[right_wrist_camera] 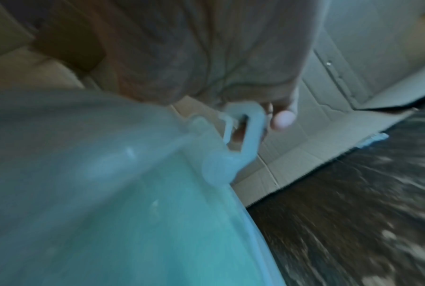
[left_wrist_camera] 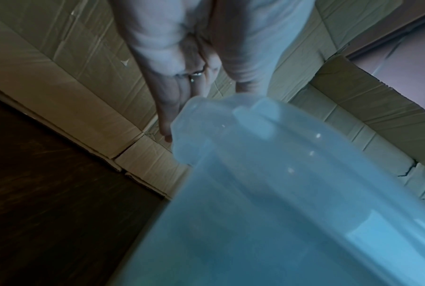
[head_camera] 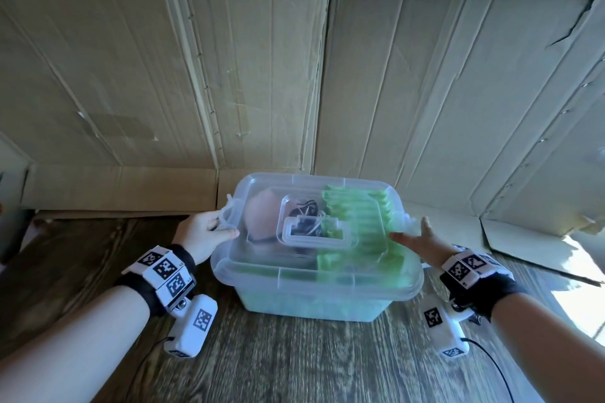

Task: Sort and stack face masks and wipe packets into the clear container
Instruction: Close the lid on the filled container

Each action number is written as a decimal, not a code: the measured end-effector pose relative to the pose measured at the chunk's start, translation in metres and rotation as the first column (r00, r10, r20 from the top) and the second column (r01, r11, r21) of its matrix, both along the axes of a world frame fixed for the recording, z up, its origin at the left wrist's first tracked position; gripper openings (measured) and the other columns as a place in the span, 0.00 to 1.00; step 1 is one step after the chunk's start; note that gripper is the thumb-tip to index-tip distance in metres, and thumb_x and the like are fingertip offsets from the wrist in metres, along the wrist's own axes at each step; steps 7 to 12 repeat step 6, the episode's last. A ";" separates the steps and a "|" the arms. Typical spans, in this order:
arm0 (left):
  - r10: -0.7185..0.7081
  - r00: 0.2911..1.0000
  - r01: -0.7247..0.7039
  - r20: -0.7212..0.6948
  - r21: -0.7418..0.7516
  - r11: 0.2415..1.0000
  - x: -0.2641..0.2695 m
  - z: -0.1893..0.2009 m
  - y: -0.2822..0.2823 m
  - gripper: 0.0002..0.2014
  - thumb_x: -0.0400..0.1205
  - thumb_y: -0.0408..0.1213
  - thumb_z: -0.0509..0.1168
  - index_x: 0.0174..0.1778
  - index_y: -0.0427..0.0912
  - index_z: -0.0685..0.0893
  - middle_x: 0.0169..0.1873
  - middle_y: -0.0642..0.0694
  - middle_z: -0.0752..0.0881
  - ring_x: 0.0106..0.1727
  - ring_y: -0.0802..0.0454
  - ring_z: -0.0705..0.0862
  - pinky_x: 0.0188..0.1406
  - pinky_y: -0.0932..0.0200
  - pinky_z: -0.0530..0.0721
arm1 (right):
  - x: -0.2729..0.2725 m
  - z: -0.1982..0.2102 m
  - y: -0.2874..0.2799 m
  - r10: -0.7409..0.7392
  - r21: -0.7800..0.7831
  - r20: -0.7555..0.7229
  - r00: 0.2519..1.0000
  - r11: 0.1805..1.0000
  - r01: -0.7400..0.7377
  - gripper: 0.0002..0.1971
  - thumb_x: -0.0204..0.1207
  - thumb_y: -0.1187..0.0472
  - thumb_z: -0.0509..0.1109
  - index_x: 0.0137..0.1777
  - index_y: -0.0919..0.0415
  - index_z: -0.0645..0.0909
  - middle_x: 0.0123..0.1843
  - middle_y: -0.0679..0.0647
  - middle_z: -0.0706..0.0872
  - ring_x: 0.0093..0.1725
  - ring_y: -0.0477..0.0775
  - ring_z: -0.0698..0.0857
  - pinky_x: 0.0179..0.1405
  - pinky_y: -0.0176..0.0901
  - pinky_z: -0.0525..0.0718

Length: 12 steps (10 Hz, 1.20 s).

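The clear container stands on the wooden table with its lid on. Green wipe packets fill its right half. A pinkish mask and a dark mask with strings lie in the left half. My left hand grips the left lid latch, thumb on the lid's edge. In the left wrist view the left latch sits by my fingers. My right hand touches the right latch with fingers stretched and thumb on the lid. The right wrist view, blurred, shows the right latch against my fingertips.
Flattened cardboard forms a wall behind the container and lies on the table at the back right. A folding handle lies flat on the lid. Cables run from both wrist cameras over the table.
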State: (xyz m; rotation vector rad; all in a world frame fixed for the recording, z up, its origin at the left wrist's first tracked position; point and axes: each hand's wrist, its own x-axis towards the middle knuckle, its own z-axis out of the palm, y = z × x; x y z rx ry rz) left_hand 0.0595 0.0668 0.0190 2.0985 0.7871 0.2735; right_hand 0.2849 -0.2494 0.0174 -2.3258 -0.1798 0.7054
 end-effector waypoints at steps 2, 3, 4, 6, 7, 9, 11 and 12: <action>0.031 1.000 -0.031 -0.001 0.002 1.000 0.001 0.001 -0.004 0.21 0.75 0.36 0.73 0.65 0.45 0.82 0.53 0.44 0.88 0.62 0.46 0.83 0.59 0.53 0.77 | -0.004 0.009 0.010 0.134 -0.291 0.228 0.964 0.954 -0.064 0.32 0.78 0.42 0.61 0.65 0.73 0.69 0.57 0.67 0.81 0.47 0.61 0.78 0.42 0.44 0.74; 0.030 0.999 -0.030 0.012 -0.003 1.000 0.002 0.002 -0.007 0.19 0.72 0.39 0.75 0.60 0.48 0.84 0.46 0.47 0.86 0.52 0.51 0.82 0.47 0.60 0.76 | -0.006 0.014 0.017 0.191 -0.389 0.273 0.943 0.918 -0.074 0.26 0.82 0.45 0.57 0.54 0.74 0.73 0.53 0.67 0.81 0.44 0.59 0.76 0.40 0.44 0.73; 0.028 0.999 -0.029 0.029 0.004 1.000 0.001 0.005 -0.008 0.14 0.74 0.37 0.74 0.51 0.51 0.79 0.43 0.50 0.82 0.49 0.53 0.79 0.42 0.62 0.74 | -0.014 0.020 0.023 0.244 -0.454 0.287 0.926 0.886 -0.093 0.24 0.85 0.49 0.50 0.34 0.66 0.67 0.48 0.65 0.79 0.45 0.58 0.77 0.44 0.44 0.73; 0.016 0.975 -0.019 -0.223 -0.008 1.000 -0.025 -0.007 0.010 0.30 0.82 0.62 0.52 0.66 0.43 0.80 0.62 0.42 0.84 0.63 0.43 0.81 0.59 0.57 0.74 | -0.012 0.029 0.019 0.298 -0.518 0.222 0.928 0.842 -0.147 0.34 0.84 0.47 0.51 0.78 0.75 0.50 0.62 0.70 0.80 0.59 0.62 0.82 0.48 0.44 0.76; 0.016 0.975 -0.019 -0.223 -0.008 1.000 -0.025 -0.007 0.010 0.30 0.82 0.62 0.52 0.66 0.43 0.80 0.62 0.42 0.84 0.63 0.43 0.81 0.59 0.57 0.74 | -0.012 0.029 0.019 0.298 -0.518 0.222 0.928 0.842 -0.147 0.34 0.84 0.47 0.51 0.78 0.75 0.50 0.62 0.70 0.80 0.59 0.62 0.82 0.48 0.44 0.76; 0.016 0.975 -0.019 -0.223 -0.008 1.000 -0.025 -0.007 0.010 0.30 0.82 0.62 0.52 0.66 0.43 0.80 0.62 0.42 0.84 0.63 0.43 0.81 0.59 0.57 0.74 | -0.012 0.029 0.019 0.298 -0.518 0.222 0.928 0.842 -0.147 0.34 0.84 0.47 0.51 0.78 0.75 0.50 0.62 0.70 0.80 0.59 0.62 0.82 0.48 0.44 0.76; 0.016 0.975 -0.019 -0.223 -0.008 1.000 -0.025 -0.007 0.010 0.30 0.82 0.62 0.52 0.66 0.43 0.80 0.62 0.42 0.84 0.63 0.43 0.81 0.59 0.57 0.74 | -0.012 0.029 0.019 0.298 -0.518 0.222 0.928 0.842 -0.147 0.34 0.84 0.47 0.51 0.78 0.75 0.50 0.62 0.70 0.80 0.59 0.62 0.82 0.48 0.44 0.76; 0.016 0.975 -0.019 -0.223 -0.008 1.000 -0.025 -0.007 0.010 0.30 0.82 0.62 0.52 0.66 0.43 0.80 0.62 0.42 0.84 0.63 0.43 0.81 0.59 0.57 0.74 | -0.012 0.029 0.019 0.298 -0.518 0.222 0.928 0.842 -0.147 0.34 0.84 0.47 0.51 0.78 0.75 0.50 0.62 0.70 0.80 0.59 0.62 0.82 0.48 0.44 0.76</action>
